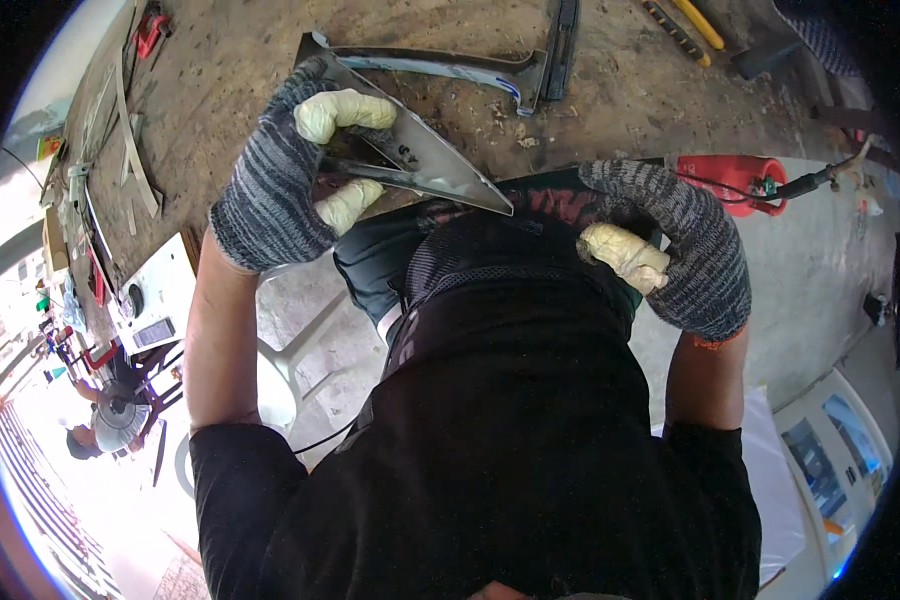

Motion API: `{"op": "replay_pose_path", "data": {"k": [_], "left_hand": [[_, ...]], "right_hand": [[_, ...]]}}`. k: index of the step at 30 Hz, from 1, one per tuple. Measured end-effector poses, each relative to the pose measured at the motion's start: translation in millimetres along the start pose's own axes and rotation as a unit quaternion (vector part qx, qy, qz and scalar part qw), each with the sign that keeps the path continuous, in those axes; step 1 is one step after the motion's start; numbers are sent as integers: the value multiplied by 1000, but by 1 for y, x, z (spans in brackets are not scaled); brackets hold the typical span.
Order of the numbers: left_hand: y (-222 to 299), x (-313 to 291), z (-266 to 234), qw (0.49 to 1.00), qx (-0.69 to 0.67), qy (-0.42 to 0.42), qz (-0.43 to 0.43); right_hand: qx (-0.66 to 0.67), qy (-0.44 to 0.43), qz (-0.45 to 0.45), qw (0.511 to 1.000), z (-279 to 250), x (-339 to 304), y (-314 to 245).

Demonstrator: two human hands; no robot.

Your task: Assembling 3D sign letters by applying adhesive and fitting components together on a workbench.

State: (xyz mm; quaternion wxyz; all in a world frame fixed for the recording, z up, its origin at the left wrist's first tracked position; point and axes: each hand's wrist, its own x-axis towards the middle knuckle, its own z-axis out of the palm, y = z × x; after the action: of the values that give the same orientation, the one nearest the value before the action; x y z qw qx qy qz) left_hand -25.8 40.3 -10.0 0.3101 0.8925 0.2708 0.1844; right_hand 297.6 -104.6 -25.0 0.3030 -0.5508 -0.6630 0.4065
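While wrapped left fingers [345, 112] grip it, metal [425, 145] tapers.

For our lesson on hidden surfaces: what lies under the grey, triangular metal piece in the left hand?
Around the metal piece, brown stained tabletop and dark trousers show; directly beneath is covered.

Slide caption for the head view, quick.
Gloved left fingers hold an angular metal piece at a workbench; right fingers curl apart from it.

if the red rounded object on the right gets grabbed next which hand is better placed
Probably the right hand, in its striped grey knit glove: it is close beside the red rounded object, whereas the left hand, gloved alike, is farther off and holds the grey, angled sheet-metal piece.
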Motion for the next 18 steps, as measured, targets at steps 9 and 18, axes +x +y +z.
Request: {"op": "replay_pose_path", "data": {"k": [9,18], "left_hand": [[-1,0,-6,996,68,-34,40],[2,16,-6,995,43,-17,87]], "right_hand": [[33,24,24,999,0,3,-14],[15,31,39,999,-2,-1,-16]]}}
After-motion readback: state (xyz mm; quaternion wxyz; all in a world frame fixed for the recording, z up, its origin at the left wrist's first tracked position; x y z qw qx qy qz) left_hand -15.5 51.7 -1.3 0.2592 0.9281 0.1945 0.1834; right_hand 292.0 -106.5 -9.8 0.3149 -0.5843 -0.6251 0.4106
